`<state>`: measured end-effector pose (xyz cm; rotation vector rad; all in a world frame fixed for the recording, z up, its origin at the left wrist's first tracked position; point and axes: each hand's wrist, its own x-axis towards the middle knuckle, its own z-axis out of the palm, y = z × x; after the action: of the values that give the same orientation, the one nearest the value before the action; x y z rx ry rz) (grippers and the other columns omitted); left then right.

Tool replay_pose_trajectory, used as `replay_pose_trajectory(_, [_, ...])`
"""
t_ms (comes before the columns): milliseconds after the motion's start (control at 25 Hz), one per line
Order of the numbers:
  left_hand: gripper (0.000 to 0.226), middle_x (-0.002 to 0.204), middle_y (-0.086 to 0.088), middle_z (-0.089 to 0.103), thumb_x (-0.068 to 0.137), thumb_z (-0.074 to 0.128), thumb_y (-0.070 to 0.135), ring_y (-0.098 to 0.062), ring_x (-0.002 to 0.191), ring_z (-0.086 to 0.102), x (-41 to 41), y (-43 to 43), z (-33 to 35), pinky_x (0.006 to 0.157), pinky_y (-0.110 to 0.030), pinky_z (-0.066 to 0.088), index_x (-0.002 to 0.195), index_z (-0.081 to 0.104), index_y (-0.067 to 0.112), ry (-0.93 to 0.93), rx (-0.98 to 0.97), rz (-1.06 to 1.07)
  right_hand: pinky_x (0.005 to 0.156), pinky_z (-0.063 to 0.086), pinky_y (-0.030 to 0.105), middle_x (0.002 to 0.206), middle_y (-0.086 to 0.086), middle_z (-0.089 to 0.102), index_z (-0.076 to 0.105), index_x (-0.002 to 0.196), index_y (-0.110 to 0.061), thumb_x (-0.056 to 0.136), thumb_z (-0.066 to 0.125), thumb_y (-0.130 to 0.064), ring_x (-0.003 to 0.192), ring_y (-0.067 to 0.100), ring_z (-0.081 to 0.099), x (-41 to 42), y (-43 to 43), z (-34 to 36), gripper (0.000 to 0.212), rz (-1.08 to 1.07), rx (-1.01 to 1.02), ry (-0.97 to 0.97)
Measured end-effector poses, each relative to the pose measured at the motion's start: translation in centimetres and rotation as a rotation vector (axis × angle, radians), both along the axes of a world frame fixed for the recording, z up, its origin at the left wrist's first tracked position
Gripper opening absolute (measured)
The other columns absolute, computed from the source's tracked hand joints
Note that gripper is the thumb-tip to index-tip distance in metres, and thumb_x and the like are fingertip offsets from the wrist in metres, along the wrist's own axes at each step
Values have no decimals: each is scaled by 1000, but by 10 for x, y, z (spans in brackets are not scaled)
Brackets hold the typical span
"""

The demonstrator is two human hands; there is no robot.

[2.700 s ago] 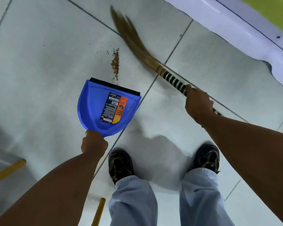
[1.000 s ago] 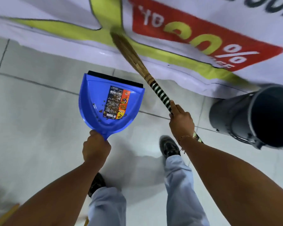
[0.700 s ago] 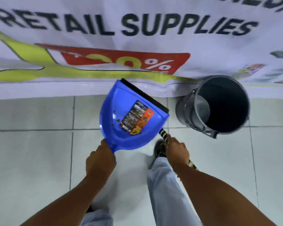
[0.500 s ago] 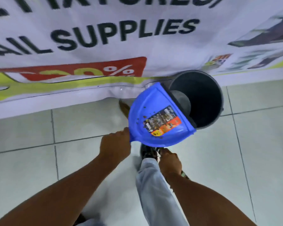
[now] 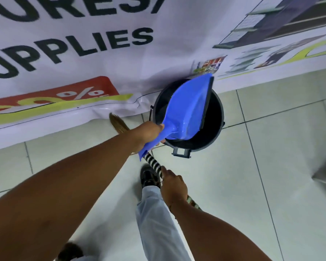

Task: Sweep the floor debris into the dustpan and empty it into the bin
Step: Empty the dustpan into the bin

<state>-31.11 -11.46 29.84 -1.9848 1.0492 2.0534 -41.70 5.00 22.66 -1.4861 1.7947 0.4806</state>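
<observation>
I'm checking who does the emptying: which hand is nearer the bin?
Left. The left hand holds the dustpan beside the bin rim; the right hand grips the broom, lower.

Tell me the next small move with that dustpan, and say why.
Probably give the dustpan a short shake where it is. The left hand holds it tipped on edge over the black bin, underside to the camera, so its inside is hidden and crumbs may cling there. The right hand holds the broom low, out of the way.

Dustpan [image 5: 188, 106] blocks bin [image 5: 215, 132] mouth, seemingly.
</observation>
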Motion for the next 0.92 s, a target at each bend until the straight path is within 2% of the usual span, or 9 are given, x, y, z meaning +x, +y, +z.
replay_pose_trajectory(80, [44,75,-8,60,101,33,32,-15,55,47,4,1,-3,51,-25,38,76,58,6,119,139,176,86,51,38,130,2,55,29,144,-26,94,44,-8,112,32,53,1,-9,-2,55,11,-5,3])
replay_pose_trajectory(200, [40,72,-6,59,101,33,31,-15,56,47,17,9,-9,52,-25,38,86,59,5,168,211,259,85,51,37,126,5,57,29,144,-25,93,44,-7,110,32,54,9,-17,-4,56,36,12,-2])
replay_pose_trajectory(280, [42,77,-7,62,101,33,34,-17,60,47,26,20,-11,58,-26,39,93,60,2,68,98,151,84,50,36,120,10,60,34,142,-19,91,44,-5,108,32,56,17,-20,-4,54,40,17,-6])
replay_pose_trajectory(400, [36,99,-18,64,100,34,28,-23,81,50,59,52,-19,72,-27,35,112,58,4,-42,-280,-84,86,48,34,117,17,63,47,130,-6,86,45,-2,107,32,58,38,-21,-3,44,63,-8,-17])
replay_pose_trajectory(480, [32,112,-17,64,98,42,23,-26,95,57,100,82,-23,79,-28,39,122,54,7,-78,-451,-61,87,49,35,120,15,62,45,132,-9,87,46,-6,107,33,59,56,-19,3,45,111,-2,-24])
replay_pose_trajectory(600, [37,119,-15,60,91,53,15,-29,110,56,180,145,-32,87,-26,38,126,52,4,-239,-539,121,86,51,39,126,8,56,36,140,-26,93,43,-20,107,36,61,85,-27,20,48,264,21,45])
replay_pose_trajectory(680, [34,112,-18,62,87,54,6,-33,103,56,233,193,-39,81,-25,36,121,55,1,-383,-517,253,83,52,41,124,9,56,35,139,-28,94,42,-23,107,35,61,105,-49,30,46,404,-43,110])
replay_pose_trajectory(800, [21,88,-16,60,87,53,3,-40,85,58,296,258,-50,70,-34,39,107,57,1,-552,-404,396,81,52,40,121,12,58,42,133,-18,91,46,-20,109,33,59,133,-104,34,43,623,-204,195])
replay_pose_trajectory(920, [16,87,-19,60,87,54,1,-41,82,57,328,294,-63,67,-40,44,103,56,0,-659,-235,470,71,55,42,106,19,66,58,115,-6,78,58,-17,96,38,64,178,-159,18,39,824,-389,181])
